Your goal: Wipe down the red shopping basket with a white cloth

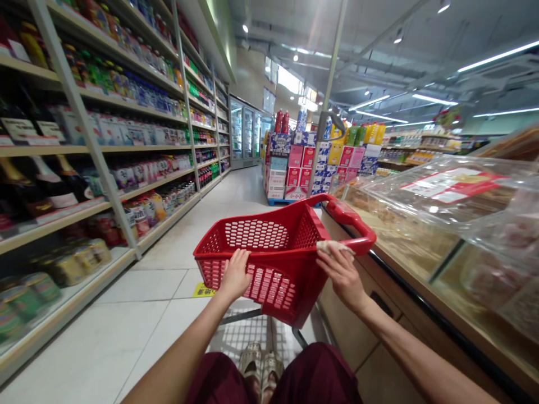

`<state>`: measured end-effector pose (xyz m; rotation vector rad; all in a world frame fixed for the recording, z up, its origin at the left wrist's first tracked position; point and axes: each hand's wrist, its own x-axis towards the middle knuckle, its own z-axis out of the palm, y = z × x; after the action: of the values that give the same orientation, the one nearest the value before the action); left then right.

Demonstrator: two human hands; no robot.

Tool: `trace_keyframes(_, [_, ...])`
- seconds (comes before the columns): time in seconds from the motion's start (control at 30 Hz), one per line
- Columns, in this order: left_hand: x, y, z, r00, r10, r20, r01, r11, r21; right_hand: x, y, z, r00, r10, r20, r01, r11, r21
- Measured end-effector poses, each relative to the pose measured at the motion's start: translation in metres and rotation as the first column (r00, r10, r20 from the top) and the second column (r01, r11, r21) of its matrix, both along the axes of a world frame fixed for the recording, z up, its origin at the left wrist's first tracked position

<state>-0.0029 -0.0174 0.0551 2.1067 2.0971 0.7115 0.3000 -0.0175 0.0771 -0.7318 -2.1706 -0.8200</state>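
A red plastic shopping cart (pixel 307 292) stands sideways right in front of me, its basket walls pierced with holes. Over the near rim of the basket my left hand (pixel 236 274) is closed, fingers hooked on the edge. My right hand (pixel 340 272) presses a crumpled whitish cloth (pixel 332 247) against the rim close to the cart's handle (pixel 357 230). The fingers of that hand lie over the cloth and cover part of it. No goods show in the visible part of the basket.
Shelves (pixel 126 148) of bottles, cans and packs run along the left. To the right is a counter with clear plastic bins (pixel 442 185). Stacked cartons (pixel 301 163) and a metal pole (pixel 332 67) stand ahead. Glass-door fridges (pixel 244 129) line the back.
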Motion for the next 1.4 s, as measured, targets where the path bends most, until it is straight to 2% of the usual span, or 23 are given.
trace_keyframes(0.1, [0.002,-0.004,0.000,1.000,-0.024,-0.017,0.025,1.000,0.004,0.004,-0.002,-0.023,0.970,0.080,0.231,-0.071,0.996,-0.048])
trace_keyframes(0.2, [0.006,-0.009,0.001,0.998,-0.036,-0.054,0.037,0.999,0.025,0.003,-0.003,-0.045,0.950,0.037,0.309,-0.024,0.999,-0.047])
trace_keyframes(0.27, [0.010,-0.011,0.001,0.997,-0.031,-0.071,0.033,0.999,0.031,0.002,-0.001,-0.045,0.954,0.017,0.298,-0.005,0.999,-0.042])
trace_keyframes(0.33, [0.013,-0.011,0.002,0.997,-0.024,-0.071,0.025,0.999,0.020,0.006,0.001,-0.031,0.956,0.052,0.288,-0.039,0.998,-0.052])
trace_keyframes(0.4, [0.016,-0.010,0.002,0.998,-0.023,-0.059,0.023,1.000,0.006,0.017,0.004,-0.009,0.984,0.028,0.177,-0.022,0.999,-0.037])
trace_keyframes(0.47, [0.019,-0.008,0.003,0.999,-0.022,-0.045,0.023,1.000,0.006,0.035,0.008,0.013,0.992,-0.094,-0.085,0.097,0.995,0.032])
trace_keyframes(0.5, [0.020,-0.007,0.003,0.999,-0.018,-0.039,0.018,1.000,0.007,0.043,0.010,0.020,0.960,-0.154,-0.234,0.173,0.983,0.065])
trace_keyframes(0.57, [0.021,-0.005,0.004,0.999,-0.011,-0.030,0.012,1.000,0.004,0.054,0.013,0.021,0.885,-0.194,-0.424,0.251,0.964,0.083])
trace_keyframes(0.6, [0.022,-0.004,0.005,1.000,-0.011,-0.028,0.011,1.000,-0.002,0.055,0.013,0.014,0.881,-0.181,-0.438,0.233,0.970,0.068])
trace_keyframes(0.63, [0.022,-0.004,0.006,1.000,-0.013,-0.028,0.013,1.000,-0.008,0.052,0.011,0.003,0.907,-0.148,-0.395,0.177,0.984,0.038])
trace_keyframes(0.7, [0.023,-0.004,0.007,0.999,-0.017,-0.033,0.017,1.000,-0.020,0.039,0.006,-0.024,0.981,-0.027,-0.192,0.017,0.998,-0.055])
trace_keyframes(0.77, [0.022,-0.005,0.007,0.999,-0.021,-0.043,0.020,0.999,-0.025,0.022,0.001,-0.042,0.997,0.077,-0.003,-0.077,0.990,-0.118])
trace_keyframes(0.8, [0.022,-0.006,0.007,0.998,-0.028,-0.052,0.026,0.999,-0.026,0.014,0.000,-0.045,0.996,0.084,0.027,-0.081,0.990,-0.119])
trace_keyframes(0.93, [0.022,-0.009,0.005,0.995,-0.054,-0.083,0.053,0.998,-0.018,-0.007,0.012,-0.020,0.982,-0.054,-0.182,0.051,0.998,-0.021])
trace_keyframes(1.0, [0.021,-0.010,0.005,0.995,-0.055,-0.078,0.054,0.998,-0.016,-0.015,0.019,-0.015,0.979,-0.061,-0.197,0.060,0.998,-0.009])
trace_keyframes(1.1, [0.020,-0.011,0.006,0.996,-0.070,-0.052,0.069,0.997,-0.029,-0.025,0.020,-0.036,0.999,0.024,-0.023,-0.026,0.997,-0.068])
trace_keyframes(1.2, [0.017,-0.012,0.008,0.994,-0.108,-0.036,0.106,0.993,-0.046,-0.034,0.012,-0.055,0.986,0.117,0.121,-0.101,0.986,-0.130])
trace_keyframes(1.3, [0.009,-0.012,0.007,0.989,-0.140,-0.040,0.139,0.990,-0.027,-0.044,0.009,-0.047,0.996,0.072,0.054,-0.066,0.992,-0.111])
trace_keyframes(1.4, [-0.006,-0.014,0.001,0.997,0.000,-0.076,0.003,0.999,0.033,-0.055,0.012,-0.040,0.999,0.024,-0.038,-0.028,0.995,-0.100])
